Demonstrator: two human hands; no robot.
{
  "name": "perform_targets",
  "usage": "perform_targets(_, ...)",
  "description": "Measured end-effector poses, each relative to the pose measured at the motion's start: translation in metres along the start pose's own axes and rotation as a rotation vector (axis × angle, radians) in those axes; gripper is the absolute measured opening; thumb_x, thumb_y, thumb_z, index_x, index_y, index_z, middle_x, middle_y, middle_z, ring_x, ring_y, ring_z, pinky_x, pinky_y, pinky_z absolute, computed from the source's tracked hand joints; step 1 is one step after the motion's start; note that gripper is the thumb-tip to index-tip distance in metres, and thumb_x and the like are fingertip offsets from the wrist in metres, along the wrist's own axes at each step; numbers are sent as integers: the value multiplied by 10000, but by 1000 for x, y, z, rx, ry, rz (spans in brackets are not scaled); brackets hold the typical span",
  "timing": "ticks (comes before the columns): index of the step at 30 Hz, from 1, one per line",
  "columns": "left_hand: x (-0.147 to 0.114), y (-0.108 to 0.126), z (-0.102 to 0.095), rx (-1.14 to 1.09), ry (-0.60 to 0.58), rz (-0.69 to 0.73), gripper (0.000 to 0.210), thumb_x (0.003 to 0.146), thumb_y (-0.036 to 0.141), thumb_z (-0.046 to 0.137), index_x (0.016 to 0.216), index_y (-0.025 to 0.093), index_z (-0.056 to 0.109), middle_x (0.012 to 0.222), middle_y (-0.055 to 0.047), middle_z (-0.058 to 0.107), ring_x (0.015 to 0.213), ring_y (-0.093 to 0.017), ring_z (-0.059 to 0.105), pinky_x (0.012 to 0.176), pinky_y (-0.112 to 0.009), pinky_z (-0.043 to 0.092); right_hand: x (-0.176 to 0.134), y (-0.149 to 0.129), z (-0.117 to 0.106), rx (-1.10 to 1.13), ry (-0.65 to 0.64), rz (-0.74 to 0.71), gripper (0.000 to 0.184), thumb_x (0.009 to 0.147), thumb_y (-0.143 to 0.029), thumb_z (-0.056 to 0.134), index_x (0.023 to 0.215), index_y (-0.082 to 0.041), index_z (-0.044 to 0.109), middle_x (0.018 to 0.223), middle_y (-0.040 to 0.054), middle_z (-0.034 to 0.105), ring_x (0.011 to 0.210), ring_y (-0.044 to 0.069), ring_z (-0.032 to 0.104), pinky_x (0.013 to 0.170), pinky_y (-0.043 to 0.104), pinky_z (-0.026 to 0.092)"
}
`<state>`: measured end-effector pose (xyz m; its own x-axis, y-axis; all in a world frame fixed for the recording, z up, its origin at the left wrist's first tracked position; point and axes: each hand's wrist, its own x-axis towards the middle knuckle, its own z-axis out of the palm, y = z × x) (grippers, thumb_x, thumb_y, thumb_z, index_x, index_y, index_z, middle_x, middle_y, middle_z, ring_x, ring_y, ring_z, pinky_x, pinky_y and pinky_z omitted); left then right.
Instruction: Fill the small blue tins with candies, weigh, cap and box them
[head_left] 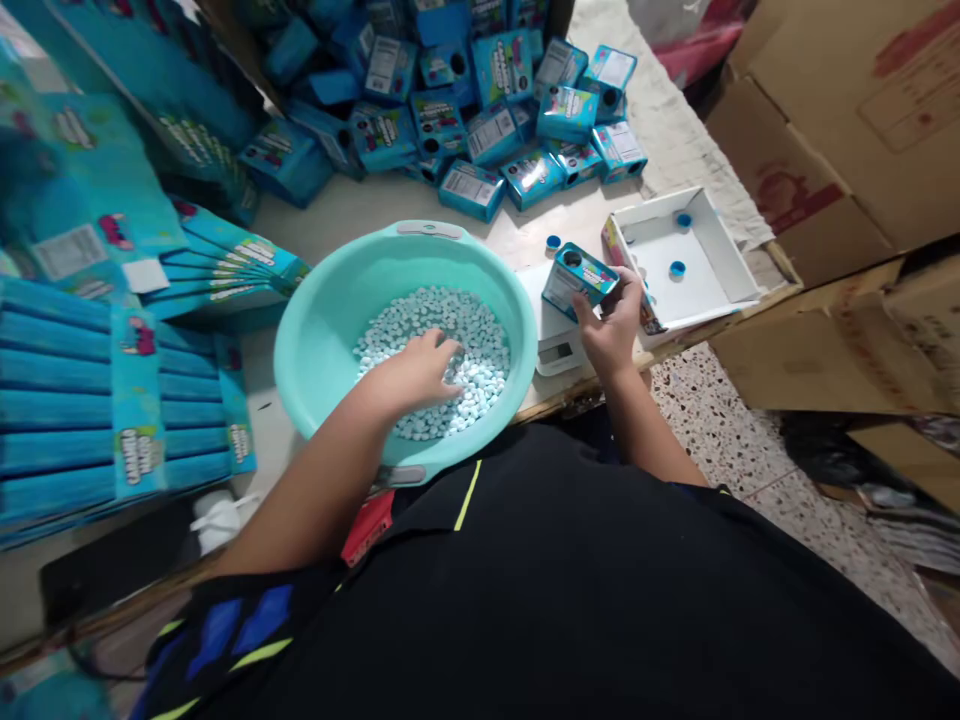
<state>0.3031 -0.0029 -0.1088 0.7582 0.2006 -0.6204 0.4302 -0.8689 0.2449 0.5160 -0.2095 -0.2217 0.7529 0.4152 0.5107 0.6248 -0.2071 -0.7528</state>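
My left hand (417,374) is inside the turquoise basin (315,310), just over a heap of small white and pale blue candies (480,395). Its thumb and fingers are apart and slightly curled; whether any candies lie under the palm is hidden. In my right hand (616,325) is a small blue candy box (577,278), its dark round opening facing up. The box is over a white digital scale (559,355); I cannot tell whether it touches the scale. A blue round cap (553,243) lies just behind the box.
A shallow white tray (716,250) at the right holds a few blue caps (677,270). Many blue boxes (472,190) are piled at the back. Flat blue cartons (60,400) are stacked on the left. Brown cardboard boxes (795,340) stand beyond the table's right edge.
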Motion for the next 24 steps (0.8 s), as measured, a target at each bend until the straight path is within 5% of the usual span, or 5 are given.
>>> perform_targets(7, 4, 3, -2, -35, -68, -68, 611, 834, 472, 698, 1348, 169, 564, 1348, -183, 608, 1145, -346, 660, 942, -396, 520, -36, 0, -34, -132, 120, -24, 535, 1014, -430, 508, 1484, -251, 323, 1393, 167, 517, 1347, 306, 589, 1147, 561, 518)
perform_targets(10, 7, -1, 1, -57, -74, -66, 558, 830, 467, 692, 1291, 168, 592, 1256, -178, 684, 1089, -352, 688, 853, -380, 522, -53, 6, -40, -165, 206, 57, 391, 1016, -369, 453, 1383, -239, 422, 1309, 154, 561, 1291, 291, 607, 1145, 566, 506)
perform_targets(16, 10, -2, 3, 35, -68, -13, 329, 845, 401, 631, 1104, 198, 622, 1104, -141, 731, 944, -315, 691, 763, -373, 495, -49, 6, -38, -221, 167, 73, 205, 1006, -355, 473, 1181, -261, 526, 1145, 103, 628, 1153, 268, 654, 1082, 539, 537)
perform_targets(24, 9, -6, 4, 5, -83, -12, 293, 865, 389, 565, 1083, 200, 621, 1085, -138, 719, 959, -321, 673, 771, -387, 469, -47, 6, -38, -216, 136, 59, 198, 1005, -340, 464, 1167, -258, 543, 1115, 98, 625, 1133, 265, 643, 1081, 536, 521)
